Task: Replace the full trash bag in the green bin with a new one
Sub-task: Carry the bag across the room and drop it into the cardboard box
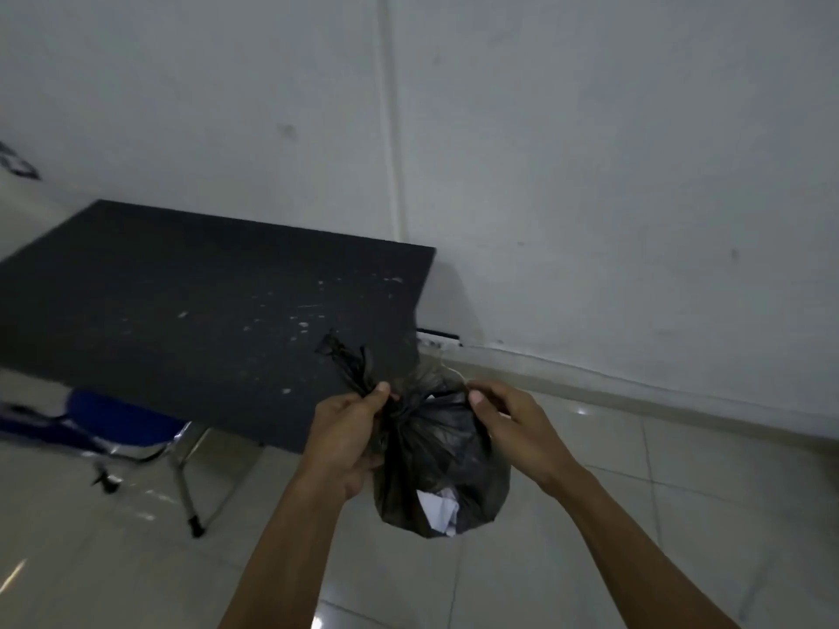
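In the head view, a full black trash bag (438,465) hangs in the air above the tiled floor (635,515), in front of a dark tabletop (181,288), with white paper showing through its lower side. The left hand (347,435) has its fingers (379,394) clamped on one twisted end of the bag's gathered neck, and the right hand (508,422) pinches the other end.

Trash bag (436,460): black, slightly translucent plastic, thinning to grey-brown near its gathered top. White paper (438,510) shows through the lower part. Table (190,311): matte black top, flecked with pale whitish specks and scuffs, densest toward its right half. Chair (122,422): blue seat on shiny silver-coloured metal legs with black feet. Wall (590,152): plain off-white, a few small dark marks. Floor (681,515): glossy pale grey-white tiles with thin grey joints.
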